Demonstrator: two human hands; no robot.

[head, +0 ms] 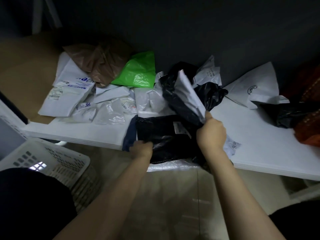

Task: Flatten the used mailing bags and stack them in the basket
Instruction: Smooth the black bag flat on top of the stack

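Two bare hands are seen at the near edge of a white surface (97, 132) strewn with used mailing bags. The left hand (141, 149) is closed on the near left corner of a black bag (161, 134) that lies mostly flat at the surface's edge, its near border hanging slightly past it. The right hand (211, 134) is raised just beside that bag, its grip pinched on the lower end of a black-and-white bag (187, 94), which is held up, folded and crumpled, above the surface. Behind, a green bag (138, 71) and a brown bag (100, 63) are piled on several white bags (69, 90) with printed labels. To the right, a large white bag (254, 85) is leaned against the dark wall, with another crumpled black bag (290, 115) just beside it. A white slotted basket (57, 163) stands on the floor at lower left, below the surface; whether anything lies in it cannot be told.
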